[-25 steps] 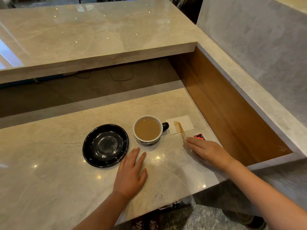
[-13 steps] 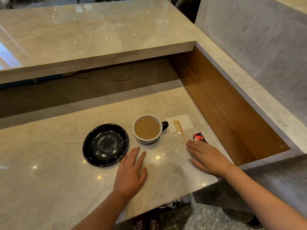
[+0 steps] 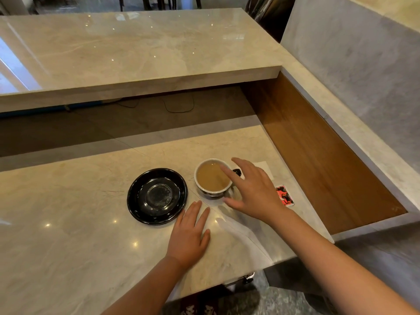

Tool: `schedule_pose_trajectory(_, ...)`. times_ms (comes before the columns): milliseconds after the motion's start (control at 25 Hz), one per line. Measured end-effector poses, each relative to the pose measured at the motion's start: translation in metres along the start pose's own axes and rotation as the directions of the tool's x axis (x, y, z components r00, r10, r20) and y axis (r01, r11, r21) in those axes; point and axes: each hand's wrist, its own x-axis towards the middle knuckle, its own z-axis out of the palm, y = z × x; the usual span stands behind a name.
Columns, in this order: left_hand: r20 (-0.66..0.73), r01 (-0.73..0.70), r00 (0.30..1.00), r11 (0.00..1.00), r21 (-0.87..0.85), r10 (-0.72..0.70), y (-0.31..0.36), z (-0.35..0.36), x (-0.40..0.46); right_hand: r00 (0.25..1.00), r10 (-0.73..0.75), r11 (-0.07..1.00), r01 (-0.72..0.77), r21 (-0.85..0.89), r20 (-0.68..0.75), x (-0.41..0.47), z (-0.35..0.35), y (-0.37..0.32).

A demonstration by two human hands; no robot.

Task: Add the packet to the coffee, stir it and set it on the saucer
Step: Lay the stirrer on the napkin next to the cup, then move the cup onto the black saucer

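Note:
A white cup of light-brown coffee stands on the marble counter, its dark handle pointing right. To its left lies an empty black saucer. A red and black packet lies flat to the right of the cup. My right hand hovers over the cup's right side, fingers spread, one finger over the rim, holding nothing. My left hand rests flat on the counter just in front of the saucer and cup. The wooden stirrer is hidden behind my right hand.
A white napkin peeks out behind my right hand. A wooden side panel walls the counter on the right. A raised marble shelf overhangs the back. The counter's front edge runs just below my left wrist.
My right hand lifted off the counter near the packet and stirrer and moved left and forward over the cup. My left hand stayed put. The camera moved in closer.

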Motion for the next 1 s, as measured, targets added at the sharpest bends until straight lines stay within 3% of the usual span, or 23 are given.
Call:
schedule_pose_trajectory(160,0.022,-0.053,0.998,0.998,0.021,0.052,-0.004,-0.004,-0.003,0.955,0.097,0.995,-0.103,0.007,0.281,0.04,0.003,-0.018)
schedule_pose_trajectory(320,0.061,-0.055,0.997,0.998,0.042,0.052,-0.016,-0.005,-0.014,0.903,0.105,0.994,-0.091,-0.053,0.417,0.064,0.014,-0.025)
schedule_pose_trajectory(560,0.075,-0.054,0.996,0.998,0.017,0.052,-0.021,-0.005,-0.021,0.876,0.083,0.992,-0.029,-0.121,0.476,0.086,0.018,-0.025)
schedule_pose_trajectory(1000,0.064,-0.042,0.997,0.999,-0.007,0.042,-0.02,-0.006,-0.02,0.913,0.089,0.996,-0.074,-0.053,0.398,0.084,0.011,-0.032)
